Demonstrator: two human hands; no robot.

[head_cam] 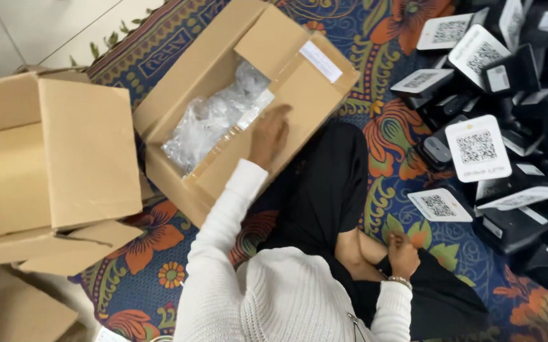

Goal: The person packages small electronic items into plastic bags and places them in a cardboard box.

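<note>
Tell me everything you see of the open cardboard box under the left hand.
The open cardboard box is plain brown, lying at an angle on the patterned rug, flaps folded outward, one flap with a white label strip. Crinkled clear plastic packets fill its inside. The left hand rests on its near flap.

An open brown cardboard box [286, 95] holding clear plastic bags [214, 117] and bearing a white label [320, 61] is seen at centre, another brown box [46, 158] at left, and black devices with white square-coded cards [478, 148] at right.
</note>
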